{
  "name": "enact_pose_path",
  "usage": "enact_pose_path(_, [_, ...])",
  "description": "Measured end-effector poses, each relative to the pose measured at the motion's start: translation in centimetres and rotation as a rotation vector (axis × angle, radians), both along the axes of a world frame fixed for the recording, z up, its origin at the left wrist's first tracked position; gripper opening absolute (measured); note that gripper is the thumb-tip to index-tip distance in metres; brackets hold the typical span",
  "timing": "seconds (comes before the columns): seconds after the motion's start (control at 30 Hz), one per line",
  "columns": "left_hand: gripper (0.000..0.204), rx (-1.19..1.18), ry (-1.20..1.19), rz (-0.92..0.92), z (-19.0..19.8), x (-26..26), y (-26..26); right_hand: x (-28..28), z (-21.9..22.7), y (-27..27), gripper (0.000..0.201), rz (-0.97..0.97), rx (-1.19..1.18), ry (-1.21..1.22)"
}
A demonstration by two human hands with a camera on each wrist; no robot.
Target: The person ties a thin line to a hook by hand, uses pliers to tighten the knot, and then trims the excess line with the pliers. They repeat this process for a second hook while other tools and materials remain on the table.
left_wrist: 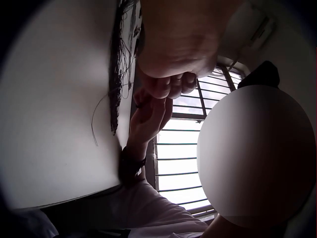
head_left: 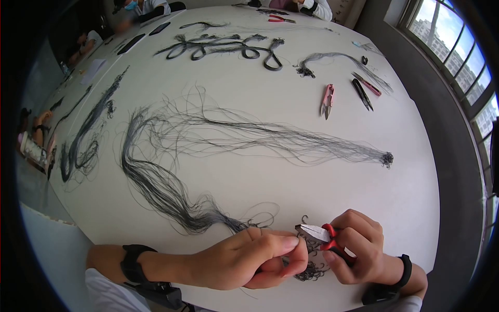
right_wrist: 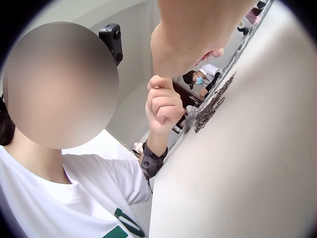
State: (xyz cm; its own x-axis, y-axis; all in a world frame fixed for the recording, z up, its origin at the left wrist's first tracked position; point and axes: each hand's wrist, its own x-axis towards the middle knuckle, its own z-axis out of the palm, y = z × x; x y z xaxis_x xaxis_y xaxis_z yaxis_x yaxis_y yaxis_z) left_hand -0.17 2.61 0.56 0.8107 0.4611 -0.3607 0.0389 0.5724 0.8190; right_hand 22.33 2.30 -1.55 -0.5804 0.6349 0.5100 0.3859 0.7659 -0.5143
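My right hand (head_left: 358,244) grips the red handles of small pliers (head_left: 317,233). The pliers' metal nose points left, right beside the left fingertips. With thumb and forefinger, my left hand (head_left: 249,258) pinches a small dark fishing hook, mostly hidden by the fingertips. Beneath both hands, a cluster of dark fishing hooks (head_left: 312,271) lies on the white table (head_left: 249,182). A long bundle of dark fishing lines (head_left: 156,182) runs from near the left hand, bends at the left and stretches back right to another hook cluster (head_left: 387,159). In the right wrist view, the left hand (right_wrist: 165,106) shows curled fingers.
Pink thread snips (head_left: 327,101), black snips (head_left: 362,94) and another pink-handled pair (head_left: 368,84) lie at the right. Looped line bundles (head_left: 223,49) lie farther back, and another bundle (head_left: 93,125) at the left. Other people sit around the far side. A window (head_left: 452,41) is at the right.
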Motion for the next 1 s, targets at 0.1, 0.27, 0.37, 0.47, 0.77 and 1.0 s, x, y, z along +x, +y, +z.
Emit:
enact_pose_path(0.1, [0.038, -0.048, -0.061, 0.060, -0.3, 0.2, -0.3, 0.0, -0.1, 0.0, 0.022, -0.029, -0.042, -0.029])
enact_pose_path(0.27, [0.033, -0.137, -0.077, 0.177, -1.0, 0.5, -0.8, 0.2, -0.3, 0.3, 0.021, -0.029, -0.094, -0.037])
enact_pose_path(0.37, [0.031, -0.133, -0.115, 0.198, -1.4, 0.5, -0.9, 0.1, -0.3, 0.3, 0.020, -0.041, -0.151, -0.037])
enact_pose_path(0.47, [0.030, -0.160, -0.093, 0.235, -1.4, 0.8, -1.0, 0.2, -0.5, 0.4, 0.020, -0.046, -0.203, -0.035])
enact_pose_path(0.77, [0.031, -0.125, -0.094, 0.240, -1.5, 1.0, -1.1, 0.4, -0.7, 0.5, 0.017, -0.032, -0.418, 0.047])
enact_pose_path(1.0, [0.032, -0.126, -0.075, 0.264, -1.3, 1.0, -1.2, 0.2, -0.5, 0.2, 0.016, -0.073, -0.481, 0.070])
